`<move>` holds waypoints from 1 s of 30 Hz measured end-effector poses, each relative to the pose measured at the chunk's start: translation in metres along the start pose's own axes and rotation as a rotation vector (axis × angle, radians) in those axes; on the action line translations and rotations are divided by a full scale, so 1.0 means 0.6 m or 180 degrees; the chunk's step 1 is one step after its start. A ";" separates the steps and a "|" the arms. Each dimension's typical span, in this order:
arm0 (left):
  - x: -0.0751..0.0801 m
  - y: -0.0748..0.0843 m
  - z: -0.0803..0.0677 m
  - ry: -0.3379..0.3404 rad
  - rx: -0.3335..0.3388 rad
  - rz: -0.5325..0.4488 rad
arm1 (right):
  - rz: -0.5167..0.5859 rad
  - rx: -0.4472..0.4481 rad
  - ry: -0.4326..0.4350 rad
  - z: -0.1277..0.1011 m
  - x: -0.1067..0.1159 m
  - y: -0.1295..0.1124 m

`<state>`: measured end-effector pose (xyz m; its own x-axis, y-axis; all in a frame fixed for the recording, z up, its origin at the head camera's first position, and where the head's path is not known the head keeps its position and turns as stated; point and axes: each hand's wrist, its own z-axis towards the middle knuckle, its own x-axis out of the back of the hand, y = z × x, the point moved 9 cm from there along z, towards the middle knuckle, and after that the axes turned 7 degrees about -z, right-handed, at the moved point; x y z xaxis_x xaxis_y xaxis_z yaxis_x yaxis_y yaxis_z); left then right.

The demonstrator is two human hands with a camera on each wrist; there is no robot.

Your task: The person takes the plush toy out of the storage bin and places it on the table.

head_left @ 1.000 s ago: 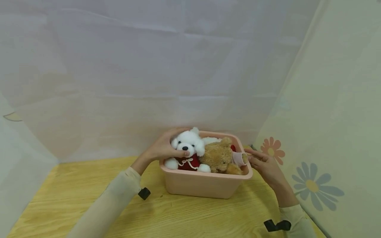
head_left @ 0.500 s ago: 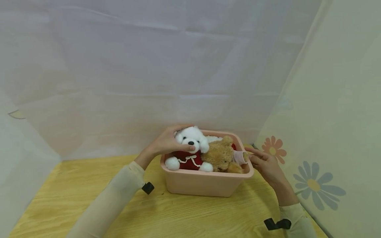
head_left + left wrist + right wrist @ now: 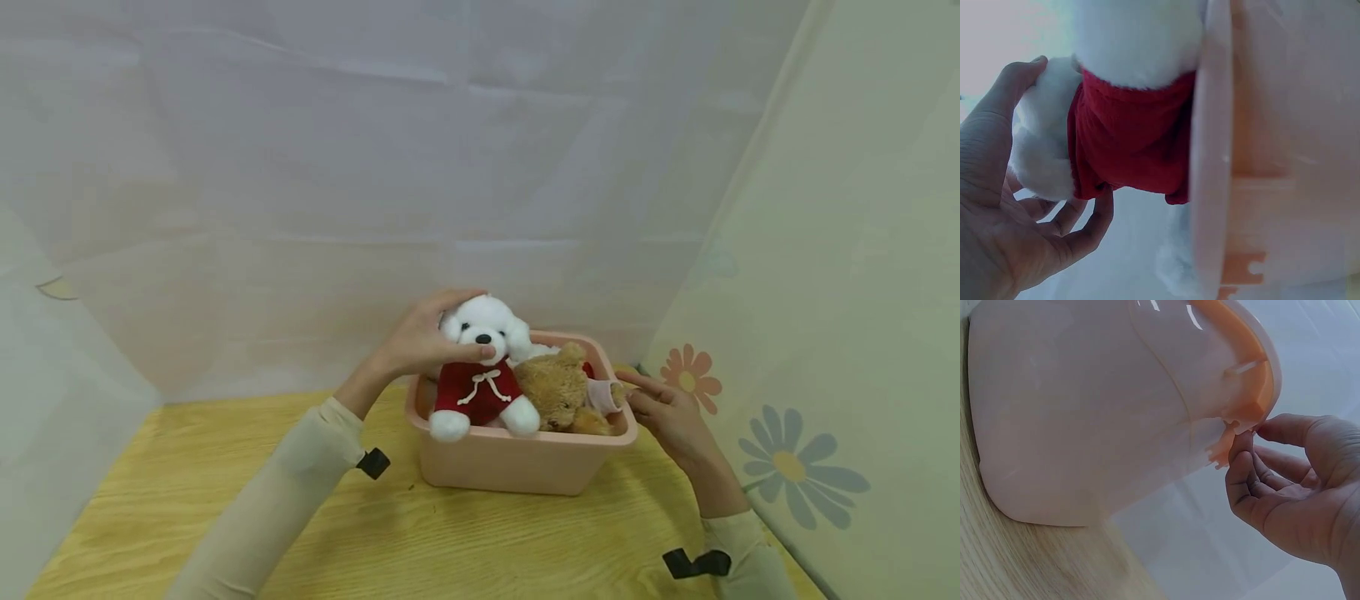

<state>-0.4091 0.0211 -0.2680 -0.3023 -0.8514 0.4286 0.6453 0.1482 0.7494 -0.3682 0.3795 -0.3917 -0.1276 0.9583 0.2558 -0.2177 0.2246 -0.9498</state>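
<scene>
we have the white plush bear (image 3: 483,358) by its head: our left hand (image 3: 420,342) wraps round the back and side of the head, thumb across the muzzle, fingers (image 3: 1094,222) curled under the fluffy head next to the red sweater (image 3: 1132,144). the bear hangs half out of the pink bin (image 3: 517,462), its body above the near-left part of the rim and its two white paws draped over the front wall. the bin stands toward the far right corner of the tabletop (image 3: 225,517).

we judge the bear to be very light and soft all through, so it will squash and flop under any grip and nothing on it can break. the pile is fluffy rather than slick, so a loose hold should keep it. the head is a fair handle, but the body swings below it; a hold round the sweatered torso would carry it steadier.

our right hand (image 3: 671,417) steadies the bin at its right rim, fingers (image 3: 1244,469) lightly bent and touching the ribbed underside of the lip, not clamped round it. a brown plush bear (image 3: 558,387) lies in the bin beside the white one, with something pink (image 3: 600,398) against its right side.
</scene>
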 end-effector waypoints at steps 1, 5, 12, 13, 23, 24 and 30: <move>0.001 0.005 0.001 -0.0006 -0.0017 0.0028 | -0.0021 -0.0016 0.0012 0.001 0.001 0.001; 0.002 0.022 0.002 -0.0011 -0.0083 0.0170 | -0.0089 -0.0048 0.0046 0.003 0.002 0.002; 0.000 0.047 0.001 0.0004 -0.0229 0.0222 | -0.0161 -0.0032 0.0090 0.002 0.004 0.004; 0.000 0.048 -0.001 -0.0001 -0.0237 0.0212 | -0.0157 -0.0037 0.0093 0.002 0.004 0.005; -0.003 0.023 -0.025 -0.0156 0.0225 0.0041 | -0.0256 -0.0041 0.0095 0.005 0.003 0.007; -0.005 0.017 -0.029 -0.0179 0.0309 0.0006 | -0.0268 -0.0047 0.0106 0.005 0.005 0.007; -0.019 -0.012 -0.043 -0.0338 0.0686 -0.0516 | -0.0276 -0.0050 0.0145 0.004 0.012 0.005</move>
<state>-0.3922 0.0165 -0.2910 -0.4685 -0.8169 0.3363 0.4220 0.1275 0.8976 -0.3720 0.3866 -0.3920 -0.0647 0.9421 0.3290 -0.2107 0.3093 -0.9273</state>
